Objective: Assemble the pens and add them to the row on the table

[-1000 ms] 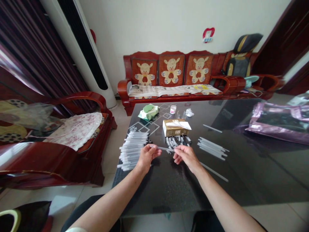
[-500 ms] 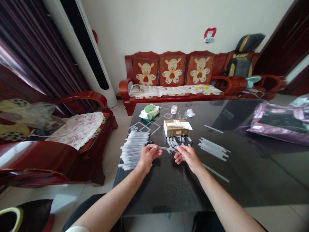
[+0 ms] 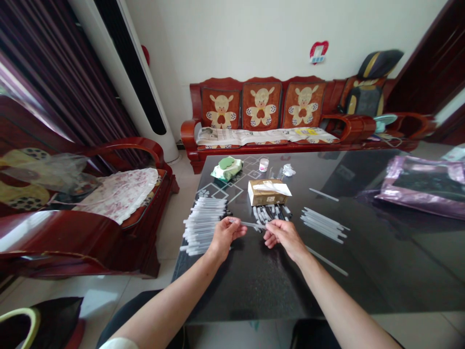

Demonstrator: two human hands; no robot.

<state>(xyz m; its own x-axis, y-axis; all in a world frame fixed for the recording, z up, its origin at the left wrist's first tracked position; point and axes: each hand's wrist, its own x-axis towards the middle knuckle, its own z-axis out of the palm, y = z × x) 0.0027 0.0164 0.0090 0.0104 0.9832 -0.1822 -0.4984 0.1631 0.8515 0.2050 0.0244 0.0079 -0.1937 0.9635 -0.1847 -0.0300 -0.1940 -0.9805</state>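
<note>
Fingertips pinched closed, the left hand and right hand grip a translucent pen barrel mid-frame. Its long axis runs nearly level between them.

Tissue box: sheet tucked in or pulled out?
Out: a white tissue lies across the top of the gold tissue box.

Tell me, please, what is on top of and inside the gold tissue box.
White tissue lies on top of the box; what is inside is hidden by its walls.
</note>
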